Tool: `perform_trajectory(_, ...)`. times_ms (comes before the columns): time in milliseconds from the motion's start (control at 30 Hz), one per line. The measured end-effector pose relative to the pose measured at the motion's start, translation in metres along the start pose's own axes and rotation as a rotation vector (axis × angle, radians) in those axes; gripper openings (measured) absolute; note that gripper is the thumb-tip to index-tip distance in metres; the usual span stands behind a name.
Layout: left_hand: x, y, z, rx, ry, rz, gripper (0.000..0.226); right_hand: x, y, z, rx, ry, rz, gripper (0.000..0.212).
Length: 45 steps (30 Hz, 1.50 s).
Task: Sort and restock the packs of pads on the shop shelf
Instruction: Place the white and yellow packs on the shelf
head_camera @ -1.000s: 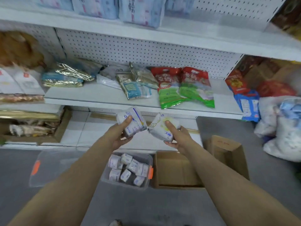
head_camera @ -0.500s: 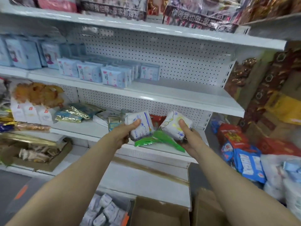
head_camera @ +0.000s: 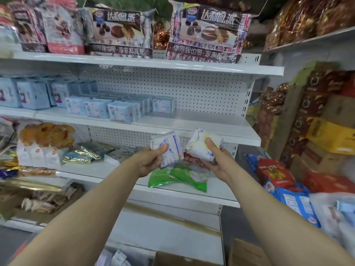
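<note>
Head view: left hand (head_camera: pixel 151 161) grips blue-printed pack (head_camera: pixel 170 149), right hand (head_camera: pixel 219 163) yellow-printed pack (head_camera: pixel 199 145), before white shelves (head_camera: pixel 201 124).

Two large dark plastic bags of chocolate pies (head_camera: pixel 121 33) stand side by side at the top. Lower down, two green plastic pouches (head_camera: pixel 161 177) lie overlapping, with crumpled gold foil packets (head_camera: pixel 84 151) well to their left, just right of clear bags of golden fried snacks (head_camera: pixel 46 134). Brown and yellow cardboard cartons (head_camera: pixel 330 139) are stacked at the right, and red and blue packets (head_camera: pixel 274 173) are piled below them.

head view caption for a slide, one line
Restocking: left hand holds a blue-printed pack, right hand a yellow-printed pack, before the shelf of blue packs.
</note>
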State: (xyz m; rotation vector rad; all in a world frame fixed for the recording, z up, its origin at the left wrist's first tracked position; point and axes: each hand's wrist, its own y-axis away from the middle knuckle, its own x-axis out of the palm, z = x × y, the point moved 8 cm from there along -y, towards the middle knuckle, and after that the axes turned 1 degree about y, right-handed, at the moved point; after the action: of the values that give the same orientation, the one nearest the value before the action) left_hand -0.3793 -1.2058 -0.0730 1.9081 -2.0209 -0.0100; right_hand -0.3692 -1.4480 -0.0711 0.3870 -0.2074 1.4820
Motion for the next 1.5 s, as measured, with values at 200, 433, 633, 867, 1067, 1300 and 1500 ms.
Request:
perform_trajectory(200,0.03,-0.003,0.004,-0.011,0.159,0.09,0.018,-0.018,0.001,0.016,-0.019,-0.027,0.007,0.068)
perform_trajectory(433,0.049,-0.006,0.002,0.035,0.264,0.108,0.038,-0.033,-0.005,0.027,-0.028,-0.018,-0.022,0.054)
perform_trajectory(633,0.058,-0.008,-0.002,0.036,0.266,0.1,0.056,-0.035,-0.009,0.037,-0.045,-0.046,0.001,0.043)
perform_trajectory(867,0.065,-0.014,-0.022,0.01,-0.004,-0.031,0.049,-0.033,-0.013,0.053,-0.078,-0.057,0.045,0.042)
perform_trajectory(1067,0.065,-0.037,-0.042,0.184,-0.215,0.041,0.042,-0.033,-0.023,0.062,-0.107,-0.083,0.04,0.042)
perform_trajectory(1300,0.044,-0.064,-0.061,0.117,-0.267,0.099,0.128,-0.022,-0.051,0.071,-0.161,-0.083,0.028,0.049)
perform_trajectory(1500,0.046,-0.1,-0.099,0.162,-0.361,0.266,0.055,-0.005,-0.092,0.086,-0.18,-0.086,0.026,0.043)
